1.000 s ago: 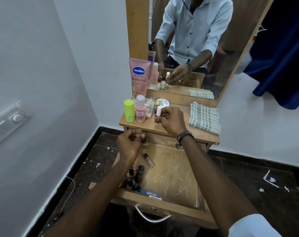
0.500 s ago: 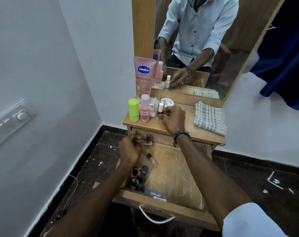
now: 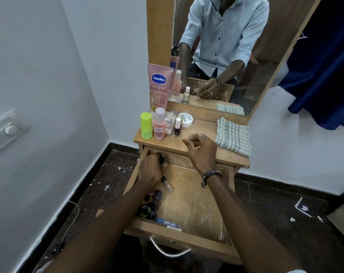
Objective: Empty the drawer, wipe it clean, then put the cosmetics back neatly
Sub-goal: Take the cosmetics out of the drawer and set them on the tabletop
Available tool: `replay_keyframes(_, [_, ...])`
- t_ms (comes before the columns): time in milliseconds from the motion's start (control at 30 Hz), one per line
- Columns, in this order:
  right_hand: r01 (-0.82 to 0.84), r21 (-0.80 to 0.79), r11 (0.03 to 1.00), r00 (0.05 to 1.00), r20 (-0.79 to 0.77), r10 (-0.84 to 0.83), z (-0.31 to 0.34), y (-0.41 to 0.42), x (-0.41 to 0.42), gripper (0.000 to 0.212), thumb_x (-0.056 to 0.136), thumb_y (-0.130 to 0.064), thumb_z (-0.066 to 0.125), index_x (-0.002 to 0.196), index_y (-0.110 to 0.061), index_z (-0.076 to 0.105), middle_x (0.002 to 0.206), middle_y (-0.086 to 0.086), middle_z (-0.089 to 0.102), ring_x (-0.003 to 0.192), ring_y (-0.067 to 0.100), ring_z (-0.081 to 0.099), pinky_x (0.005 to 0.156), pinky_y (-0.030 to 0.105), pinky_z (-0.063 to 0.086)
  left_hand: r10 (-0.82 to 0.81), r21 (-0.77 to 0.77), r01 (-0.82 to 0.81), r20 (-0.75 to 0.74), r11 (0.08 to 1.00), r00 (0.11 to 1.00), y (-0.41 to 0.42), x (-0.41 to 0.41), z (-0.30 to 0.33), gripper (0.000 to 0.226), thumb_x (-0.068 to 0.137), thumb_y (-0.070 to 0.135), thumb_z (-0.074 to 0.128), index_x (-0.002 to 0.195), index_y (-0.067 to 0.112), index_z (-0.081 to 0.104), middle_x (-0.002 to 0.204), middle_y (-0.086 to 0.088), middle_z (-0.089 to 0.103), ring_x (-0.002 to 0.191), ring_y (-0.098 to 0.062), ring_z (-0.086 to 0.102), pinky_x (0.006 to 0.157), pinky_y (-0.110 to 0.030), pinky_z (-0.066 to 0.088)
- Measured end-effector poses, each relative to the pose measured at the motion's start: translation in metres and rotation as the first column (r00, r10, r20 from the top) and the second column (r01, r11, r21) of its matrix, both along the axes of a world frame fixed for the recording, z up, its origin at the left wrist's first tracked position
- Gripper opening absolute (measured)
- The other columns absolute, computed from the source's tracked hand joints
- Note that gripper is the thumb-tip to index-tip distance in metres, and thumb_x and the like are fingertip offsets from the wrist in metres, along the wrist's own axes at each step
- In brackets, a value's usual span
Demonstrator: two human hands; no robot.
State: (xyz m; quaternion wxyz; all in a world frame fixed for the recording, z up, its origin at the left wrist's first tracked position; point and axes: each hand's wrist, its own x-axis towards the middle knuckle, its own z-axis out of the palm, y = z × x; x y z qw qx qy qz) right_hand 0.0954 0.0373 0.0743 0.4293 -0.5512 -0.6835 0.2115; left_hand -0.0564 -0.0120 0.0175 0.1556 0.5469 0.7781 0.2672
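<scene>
The fingers [image 3: 157, 154] of the left hand [image 3: 149, 170] are curled round a small black-capped bottle [image 3: 163, 159] at the back left corner of the open drawer [image 3: 187, 201], just under the bench [image 3: 204, 148] edge. The right hand [image 3: 201, 152] hangs above the bench's front edge with its fingers [image 3: 189, 140] loosely curled and holding nothing; a dark band sits at its wrist.

In the head view, the drawer is pulled well out, its wooden floor smeared and mostly bare. A pale pink nail polish [image 3: 167, 184] lies on its side near the left hand. A cluster of dark bottles [image 3: 152, 205] stands in the front left corner, partly hidden by the left forearm, with a blue item [image 3: 168, 222] lying along the front wall beside them.

On the bench stand a pink Vaseline tube [image 3: 159, 85], a green stick [image 3: 146, 126], a pink bottle [image 3: 159, 125], a white-capped dark nail polish [image 3: 178, 128] and a white round jar [image 3: 186, 120], all grouped at the back left. A folded striped cloth [image 3: 233, 135] lies on the right side, well apart from them. The mirror [image 3: 236, 46] behind reflects the person in a light shirt.
</scene>
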Motion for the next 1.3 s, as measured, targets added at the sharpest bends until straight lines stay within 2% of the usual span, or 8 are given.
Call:
replay_keyframes(267, [-0.101,-0.083,0.991,0.995,0.011,0.102,-0.006,-0.012,0.023,0.004,0.086,-0.011,0.074,0.084,-0.014,0.073,0.081,-0.008,0.068,0.070,0.001,0.062,0.064,0.014,0.048,-0.036,0.008,0.036,0.072,0.999,0.997,0.001,0.001,-0.006,0.010,0.088,0.016,0.059,0.089,0.014,0.068,0.095,-0.009,0.072,0.088,-0.026,0.067,0.076,-0.042,0.056])
replay_keyframes(433, [-0.272,-0.226,0.935,0.948,0.104,0.301,0.000,-0.012,0.033,0.011,0.081,-0.009,0.079,0.089,-0.015,0.074,0.084,-0.005,0.072,0.076,0.007,0.069,0.070,0.024,0.059,-0.303,0.168,0.265,0.276,0.950,0.912,-0.009,-0.006,0.003,0.012,0.081,0.008,0.071,0.087,0.018,0.069,0.089,0.005,0.072,0.085,-0.013,0.068,0.076,-0.039,0.057])
replay_keyframes(533, [-0.329,-0.321,0.888,0.907,0.153,0.391,0.003,-0.011,0.032,0.022,0.077,-0.009,0.083,0.096,-0.015,0.074,0.089,-0.003,0.073,0.082,0.011,0.070,0.073,0.026,0.060,-0.371,0.264,0.294,0.316,0.919,0.873,-0.013,-0.006,0.011,0.003,0.082,0.011,0.068,0.085,0.012,0.068,0.085,0.000,0.071,0.082,-0.017,0.067,0.073,-0.046,0.055])
replay_keyframes(700, [-0.365,-0.299,0.882,0.903,0.120,0.414,0.007,-0.012,0.027,0.020,0.079,-0.005,0.080,0.095,-0.015,0.073,0.086,-0.002,0.072,0.079,0.008,0.069,0.071,0.019,0.056,-0.409,0.377,0.264,0.381,0.888,0.830,-0.010,0.002,0.030,0.018,0.083,0.010,0.062,0.097,0.014,0.071,0.092,-0.002,0.073,0.089,-0.022,0.069,0.075,-0.051,0.056])
replay_keyframes(800, [-0.348,-0.260,0.901,0.913,0.125,0.389,0.013,-0.009,0.024,0.017,0.080,-0.010,0.080,0.094,-0.014,0.072,0.084,-0.001,0.072,0.075,0.008,0.068,0.067,0.018,0.053,-0.370,0.400,0.191,0.437,0.896,0.820,-0.008,0.005,0.042,0.021,0.083,0.007,0.064,0.098,0.019,0.073,0.093,0.002,0.075,0.090,-0.018,0.070,0.078,-0.046,0.058])
replay_keyframes(967, [-0.347,-0.213,0.913,0.904,0.182,0.386,0.022,-0.002,0.013,0.014,0.081,-0.014,0.079,0.093,-0.014,0.070,0.084,-0.004,0.069,0.078,0.010,0.066,0.070,0.023,0.056,-0.283,0.422,0.037,0.538,0.906,0.794,-0.007,0.007,0.050,0.031,0.083,-0.003,0.069,0.109,0.013,0.069,0.098,0.003,0.071,0.091,-0.005,0.068,0.079,-0.019,0.054])
replay_keyframes(1133, [-0.248,-0.143,0.958,0.952,0.149,0.268,0.025,0.013,0.002,0.012,0.081,-0.017,0.079,0.085,-0.020,0.068,0.080,-0.005,0.068,0.075,0.010,0.065,0.071,0.026,0.057,-0.098,0.337,-0.102,0.530,0.936,0.842,-0.014,-0.004,0.037,0.022,0.082,-0.002,0.070,0.103,0.004,0.072,0.094,-0.004,0.074,0.088,-0.013,0.070,0.083,-0.033,0.059])
replay_keyframes(1300, [-0.172,-0.174,0.970,0.967,0.158,0.200,0.021,0.025,-0.009,0.010,0.081,-0.017,0.079,0.084,-0.020,0.070,0.079,-0.007,0.067,0.075,0.009,0.065,0.075,0.032,0.059,-0.112,0.224,0.018,0.417,0.974,0.902,-0.029,-0.017,0.025,0.020,0.079,-0.009,0.067,0.084,0.008,0.075,0.084,0.000,0.074,0.082,-0.012,0.071,0.077,-0.031,0.059])
